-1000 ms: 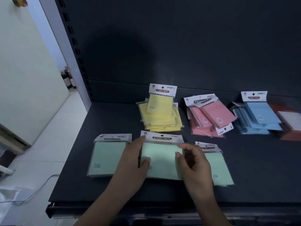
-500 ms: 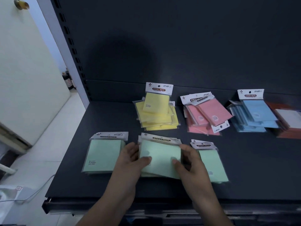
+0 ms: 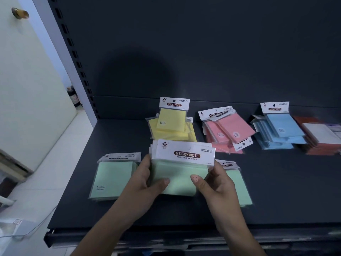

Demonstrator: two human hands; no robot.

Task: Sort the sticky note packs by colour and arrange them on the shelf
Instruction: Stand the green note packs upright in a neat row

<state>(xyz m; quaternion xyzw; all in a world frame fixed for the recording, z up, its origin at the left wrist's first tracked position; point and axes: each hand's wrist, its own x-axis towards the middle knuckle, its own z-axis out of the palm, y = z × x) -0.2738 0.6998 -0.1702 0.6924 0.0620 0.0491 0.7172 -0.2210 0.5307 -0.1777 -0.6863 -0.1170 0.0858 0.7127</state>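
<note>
Both hands hold a stack of green sticky note packs [image 3: 181, 170] lifted above the dark shelf [image 3: 276, 191]. My left hand [image 3: 145, 183] grips its left edge, thumb on the front. My right hand [image 3: 212, 180] grips the right edge the same way. A second green stack [image 3: 113, 177] lies flat to the left. Another green pack [image 3: 238, 183] lies to the right, partly behind my right hand. Further back lie a yellow pile [image 3: 172, 124], a pink pile [image 3: 228, 132] and a blue pile [image 3: 278, 130].
An orange-and-white pile of packs [image 3: 321, 137] lies at the far right edge. The shelf's back panel [image 3: 203, 52] rises behind the piles. A slotted upright [image 3: 73, 58] and a cream door [image 3: 27, 80] stand left; the shelf's front lip [image 3: 166, 237] runs below my wrists.
The middle green stack lay flat on the shelf under both hands; now both hands have raised it off the shelf and tilted its label toward me.
</note>
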